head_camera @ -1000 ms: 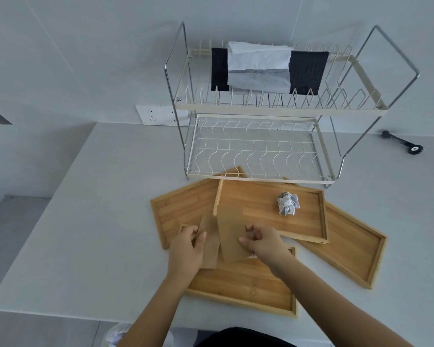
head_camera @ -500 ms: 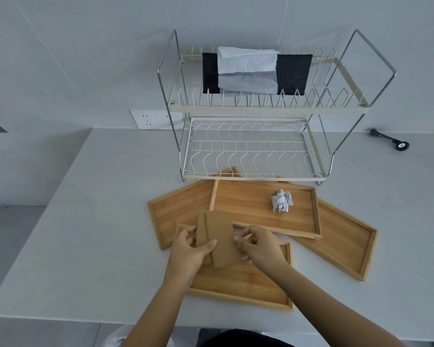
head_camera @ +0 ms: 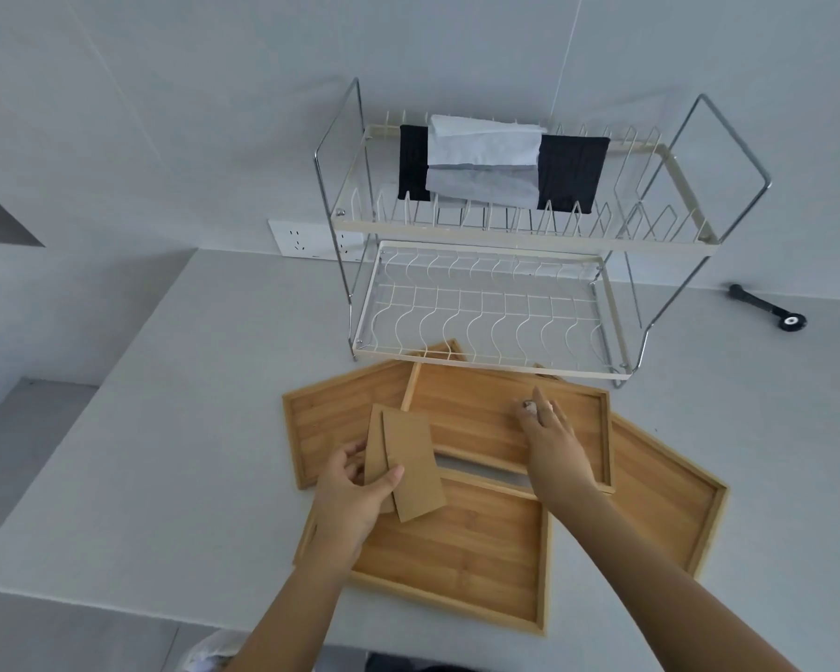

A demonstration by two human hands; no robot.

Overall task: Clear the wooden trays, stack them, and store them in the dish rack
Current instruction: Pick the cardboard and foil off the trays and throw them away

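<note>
Several wooden trays lie overlapped on the white counter: a left tray, a middle tray, a right tray and a near tray. My left hand grips two brown cardboard pieces above the near tray. My right hand reaches over the middle tray, fingers spread, its fingertips on a crumpled paper wad that it mostly hides. The two-tier wire dish rack stands just behind the trays; its lower tier holds nothing.
Black and white cloths hang on the rack's upper tier. A black tool lies at the far right of the counter. A wall socket sits behind the rack's left side. The counter's front edge runs under my forearms.
My right hand let go of the cardboard and moved forward and right onto the paper wad. My left hand now holds both cardboard pieces alone.
</note>
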